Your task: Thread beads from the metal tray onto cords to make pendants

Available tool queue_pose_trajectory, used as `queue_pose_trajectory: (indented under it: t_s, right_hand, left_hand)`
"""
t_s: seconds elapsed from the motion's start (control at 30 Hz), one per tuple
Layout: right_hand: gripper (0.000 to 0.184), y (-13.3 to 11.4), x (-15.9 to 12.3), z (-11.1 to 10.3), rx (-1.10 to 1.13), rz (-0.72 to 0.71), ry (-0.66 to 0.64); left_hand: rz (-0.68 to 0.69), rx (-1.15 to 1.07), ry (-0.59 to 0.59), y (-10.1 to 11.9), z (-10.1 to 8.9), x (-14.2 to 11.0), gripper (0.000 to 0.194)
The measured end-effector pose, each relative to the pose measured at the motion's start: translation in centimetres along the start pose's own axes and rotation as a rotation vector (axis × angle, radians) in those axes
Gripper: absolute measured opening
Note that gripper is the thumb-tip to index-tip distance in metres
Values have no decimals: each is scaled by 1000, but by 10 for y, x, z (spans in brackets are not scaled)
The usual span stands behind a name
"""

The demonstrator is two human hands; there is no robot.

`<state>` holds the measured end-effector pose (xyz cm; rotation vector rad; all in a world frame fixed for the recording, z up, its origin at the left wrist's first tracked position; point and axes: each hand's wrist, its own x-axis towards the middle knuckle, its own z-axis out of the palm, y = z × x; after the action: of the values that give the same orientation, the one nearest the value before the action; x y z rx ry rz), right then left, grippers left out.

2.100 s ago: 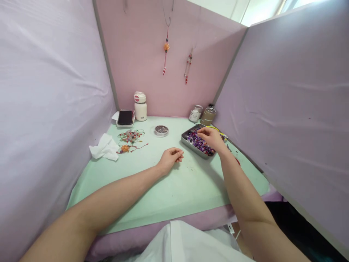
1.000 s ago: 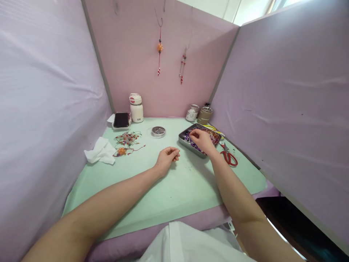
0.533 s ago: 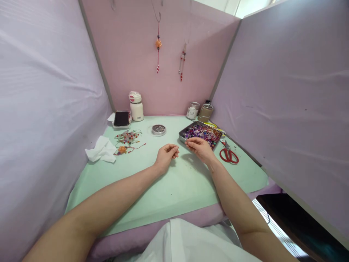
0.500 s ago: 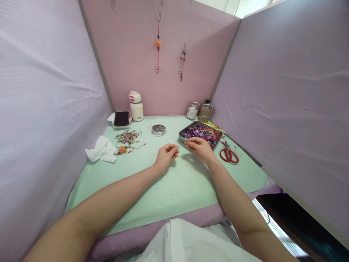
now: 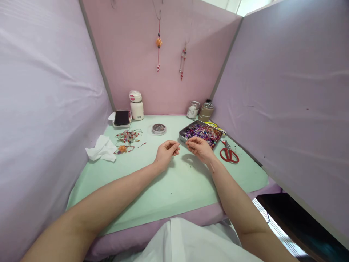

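Both hands hover close together over the green tabletop (image 5: 163,189). My left hand (image 5: 166,154) is closed, thumb pressed to the index finger; whatever sits in that pinch is too small to make out. Just to its right, my right hand (image 5: 200,148) pinches in the same way, its fingertips at the near left edge of a metal tray (image 5: 182,137) and partly covering it. Beads and thin threads (image 5: 204,133) in purple, red and white fill that tray. Any thread between the hands is too fine to see. Red-handled scissors (image 5: 229,154) lie right of my right hand.
Left lie beaded strings (image 5: 128,136), an orange bead ornament (image 5: 122,149) and a crumpled tissue (image 5: 101,148). At the back are a phone (image 5: 121,118), a white bottle (image 5: 136,107), a round dish (image 5: 159,128) and two jars (image 5: 193,110). Ornaments (image 5: 159,42) hang on the pink wall.
My left hand has risen very slightly, and both hands keep their pinch. The tray and the other things on the table stay where they were.
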<state>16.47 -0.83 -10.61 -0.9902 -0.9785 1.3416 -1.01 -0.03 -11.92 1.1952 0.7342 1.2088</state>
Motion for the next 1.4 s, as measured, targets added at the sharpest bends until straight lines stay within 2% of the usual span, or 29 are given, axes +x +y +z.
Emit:
queue_pose_trajectory:
  t_s: [0.47, 1.4]
  right_hand:
    - [28, 2, 0, 0, -11, 0, -56]
    - [26, 3, -2, 1, -91, -27, -58]
  left_hand:
    - [-62, -27, -31, 5, 4, -3, 29]
    - [-65, 55, -11, 3, 3, -3, 27]
